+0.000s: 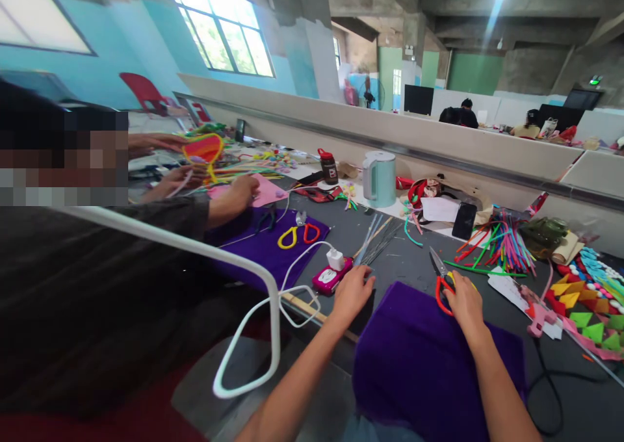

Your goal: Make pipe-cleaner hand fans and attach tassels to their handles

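The right grip (465, 300) curls round the scissors (437, 262), partly covering them, by the purple cloth (414, 357) on the bench (414, 264); whether the half-curled left grip (353, 291) holds the thin wires (386, 239), I cannot tell.

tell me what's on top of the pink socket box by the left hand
A white plug sits on top of the pink socket box, near the left hand. The surface directly beneath the plug is covered, so it can't be seen.
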Demonstrator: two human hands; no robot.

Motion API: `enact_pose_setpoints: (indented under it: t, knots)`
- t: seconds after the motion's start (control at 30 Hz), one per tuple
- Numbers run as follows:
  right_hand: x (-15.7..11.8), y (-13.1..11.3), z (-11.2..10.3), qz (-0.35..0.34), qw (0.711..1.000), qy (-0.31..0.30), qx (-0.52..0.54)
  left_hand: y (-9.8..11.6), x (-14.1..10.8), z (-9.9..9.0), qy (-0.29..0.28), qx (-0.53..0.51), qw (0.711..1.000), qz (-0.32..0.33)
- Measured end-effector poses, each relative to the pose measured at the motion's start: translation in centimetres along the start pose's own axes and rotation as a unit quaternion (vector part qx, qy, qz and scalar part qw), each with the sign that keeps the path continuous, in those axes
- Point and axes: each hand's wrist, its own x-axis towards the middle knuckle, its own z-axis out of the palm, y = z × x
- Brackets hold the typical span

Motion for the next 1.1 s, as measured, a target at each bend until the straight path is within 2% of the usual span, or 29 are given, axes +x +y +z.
enact_pose_setpoints:
  t: [0.2,0.3,0.43,0.63,0.73,0.83,0.9,0.97,1.03,1.1]
  knots:
    - [-0.4,-0.3,1.2,-0.031,0.998,0.024,-0.049,0.8,4.4,0.0,-0.010,0.042,0.999,-0.015]
    - [-0.7,0.0,1.1,-0.058,0.996,0.048,-0.055,1.9,6.5,1.0,-0.034,0.059,0.998,-0.003]
    - [-0.6,0.0,1.5,-0.052,0.996,0.074,-0.015,3.2,8.4,2.8,-0.057,0.085,0.995,0.001]
    - [-0.6,0.1,1.9,-0.046,0.992,0.093,0.065,3.7,9.6,4.1,-0.079,0.110,0.991,-0.016]
    - [-0.7,0.0,1.8,-0.049,0.988,0.098,0.104,4.1,9.2,3.8,-0.081,0.113,0.990,-0.009]
    - [-0.7,-0.3,1.6,-0.050,0.980,0.106,0.163,5.0,7.9,2.8,-0.066,0.111,0.992,0.004]
    - [-0.8,-0.5,1.5,-0.044,0.965,0.106,0.234,6.0,6.4,1.9,-0.046,0.106,0.993,0.022]
    - [-0.7,-0.8,1.2,-0.025,0.935,0.097,0.340,7.3,4.6,1.1,-0.027,0.098,0.994,0.049]
    - [-0.7,-1.1,0.8,0.008,0.881,0.071,0.468,8.7,2.7,0.7,-0.014,0.089,0.993,0.083]
    - [-0.6,-1.2,0.4,0.045,0.810,0.037,0.584,10.0,1.2,0.8,0.014,0.075,0.986,0.151]
